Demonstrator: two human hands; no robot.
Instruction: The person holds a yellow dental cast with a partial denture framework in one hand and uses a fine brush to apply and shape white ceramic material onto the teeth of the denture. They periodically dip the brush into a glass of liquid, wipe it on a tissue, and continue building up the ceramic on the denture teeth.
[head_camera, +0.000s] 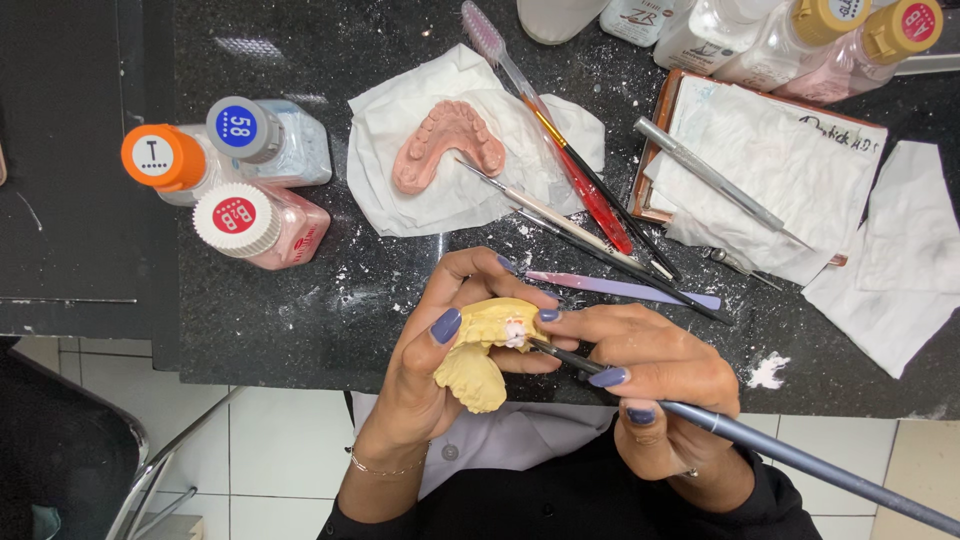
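I count two dental casts: a yellow one (480, 360) and a pink one (447, 143). Three capped bottles (245, 175) stand at the counter's left edge, five more (780, 30) along its far edge. One toothbrush (490, 45) too.

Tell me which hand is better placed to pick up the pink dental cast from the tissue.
Left, probably. The left hand lies nearer the pink dental cast, but it holds the yellow dental model and must set it down first. The right hand grips a brush and sits farther away.
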